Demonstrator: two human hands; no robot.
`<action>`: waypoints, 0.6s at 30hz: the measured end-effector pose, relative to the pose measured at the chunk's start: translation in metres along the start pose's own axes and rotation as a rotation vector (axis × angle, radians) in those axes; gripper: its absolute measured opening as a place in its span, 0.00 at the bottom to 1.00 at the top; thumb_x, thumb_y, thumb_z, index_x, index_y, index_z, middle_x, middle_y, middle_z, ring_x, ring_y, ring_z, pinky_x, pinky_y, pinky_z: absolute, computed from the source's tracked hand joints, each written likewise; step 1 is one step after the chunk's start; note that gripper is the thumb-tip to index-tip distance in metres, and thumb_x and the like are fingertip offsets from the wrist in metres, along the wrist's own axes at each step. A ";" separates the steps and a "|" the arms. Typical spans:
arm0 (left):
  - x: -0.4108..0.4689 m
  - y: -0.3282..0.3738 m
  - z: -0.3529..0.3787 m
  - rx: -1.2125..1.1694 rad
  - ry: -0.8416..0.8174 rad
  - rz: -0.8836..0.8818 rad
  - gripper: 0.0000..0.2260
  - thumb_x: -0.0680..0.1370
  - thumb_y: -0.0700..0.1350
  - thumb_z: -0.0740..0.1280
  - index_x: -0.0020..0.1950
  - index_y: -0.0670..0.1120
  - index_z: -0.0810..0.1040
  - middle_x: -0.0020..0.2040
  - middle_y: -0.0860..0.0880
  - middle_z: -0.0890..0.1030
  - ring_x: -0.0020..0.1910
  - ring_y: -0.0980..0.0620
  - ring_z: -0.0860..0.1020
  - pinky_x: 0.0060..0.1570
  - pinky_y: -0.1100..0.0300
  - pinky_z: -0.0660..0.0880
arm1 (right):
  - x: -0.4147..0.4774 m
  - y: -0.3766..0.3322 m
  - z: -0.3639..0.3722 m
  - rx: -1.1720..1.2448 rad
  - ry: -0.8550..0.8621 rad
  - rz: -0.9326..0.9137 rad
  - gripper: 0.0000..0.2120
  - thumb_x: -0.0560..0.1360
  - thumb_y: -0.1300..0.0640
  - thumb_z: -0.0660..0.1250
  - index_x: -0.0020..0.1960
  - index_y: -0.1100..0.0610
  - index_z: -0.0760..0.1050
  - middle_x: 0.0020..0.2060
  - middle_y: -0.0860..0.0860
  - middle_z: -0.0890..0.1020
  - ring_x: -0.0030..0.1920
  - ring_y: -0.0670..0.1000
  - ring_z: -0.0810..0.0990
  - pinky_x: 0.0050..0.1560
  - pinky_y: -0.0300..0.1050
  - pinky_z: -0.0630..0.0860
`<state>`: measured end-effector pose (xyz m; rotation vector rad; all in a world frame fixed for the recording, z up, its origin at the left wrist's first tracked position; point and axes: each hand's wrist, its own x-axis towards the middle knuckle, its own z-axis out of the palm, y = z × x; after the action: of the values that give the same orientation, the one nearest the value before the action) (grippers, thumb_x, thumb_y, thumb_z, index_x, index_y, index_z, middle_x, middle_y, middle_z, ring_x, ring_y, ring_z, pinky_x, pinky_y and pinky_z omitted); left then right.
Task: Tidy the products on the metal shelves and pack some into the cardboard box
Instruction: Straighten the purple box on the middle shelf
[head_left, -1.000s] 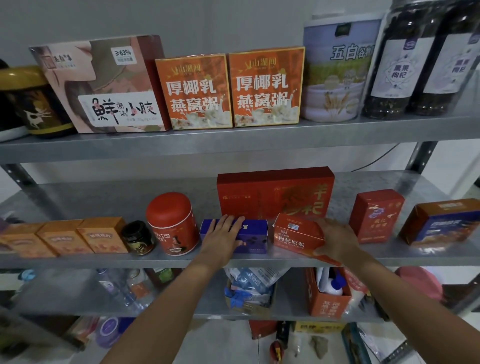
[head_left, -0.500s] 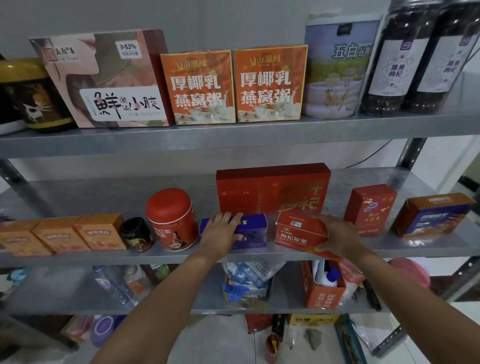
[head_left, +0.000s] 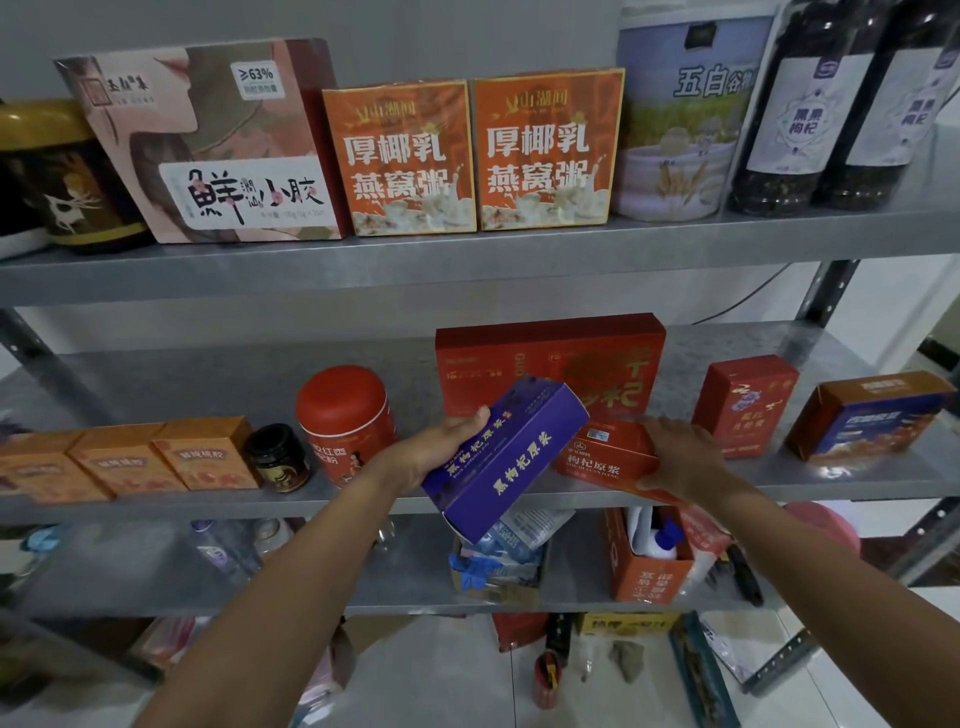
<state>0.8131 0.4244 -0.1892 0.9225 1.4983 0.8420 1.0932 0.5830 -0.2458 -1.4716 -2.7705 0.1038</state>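
Observation:
My left hand (head_left: 441, 447) grips a long purple box (head_left: 506, 460) with gold lettering and holds it tilted in the air, off the front edge of the middle metal shelf (head_left: 208, 499). My right hand (head_left: 680, 452) grips the right end of a small red-orange box (head_left: 605, 452) that lies at the shelf's front edge. A wide red gift box (head_left: 550, 358) stands upright just behind both. No cardboard packing box can be told apart in this view.
On the middle shelf: three orange boxes (head_left: 130, 460), a dark jar (head_left: 278, 457), a red tin (head_left: 345, 421), a red carton (head_left: 743, 402), an orange-blue box (head_left: 872, 415). The top shelf (head_left: 467, 260) carries boxes, a canister and dark jars. The lower shelf and floor hold clutter.
My left hand has lifted the purple box off the middle shelf, pulled it forward and tilted it. My right hand stays on the red-orange box, which has barely moved.

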 end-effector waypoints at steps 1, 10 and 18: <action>0.000 0.001 0.000 -0.009 0.005 -0.001 0.20 0.81 0.61 0.56 0.53 0.47 0.77 0.39 0.48 0.85 0.37 0.52 0.84 0.38 0.59 0.80 | 0.000 0.000 -0.001 -0.003 -0.001 -0.004 0.43 0.69 0.44 0.74 0.75 0.52 0.54 0.67 0.52 0.72 0.68 0.53 0.70 0.71 0.51 0.60; -0.005 -0.001 -0.003 -0.113 -0.025 0.093 0.18 0.72 0.57 0.66 0.55 0.48 0.79 0.46 0.46 0.85 0.42 0.51 0.84 0.47 0.55 0.81 | -0.004 -0.006 -0.004 0.100 0.165 -0.145 0.44 0.68 0.55 0.77 0.77 0.51 0.56 0.75 0.55 0.61 0.75 0.58 0.58 0.75 0.58 0.55; -0.004 0.007 0.003 -0.136 -0.053 0.188 0.09 0.80 0.42 0.65 0.58 0.49 0.77 0.50 0.46 0.83 0.45 0.53 0.83 0.43 0.60 0.81 | -0.028 -0.058 -0.058 1.246 0.141 -0.120 0.13 0.81 0.57 0.60 0.65 0.54 0.74 0.59 0.49 0.79 0.61 0.49 0.78 0.53 0.32 0.76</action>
<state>0.8170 0.4239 -0.1811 0.9866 1.3059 1.0343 1.0631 0.5312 -0.1834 -0.8636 -1.8801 1.3309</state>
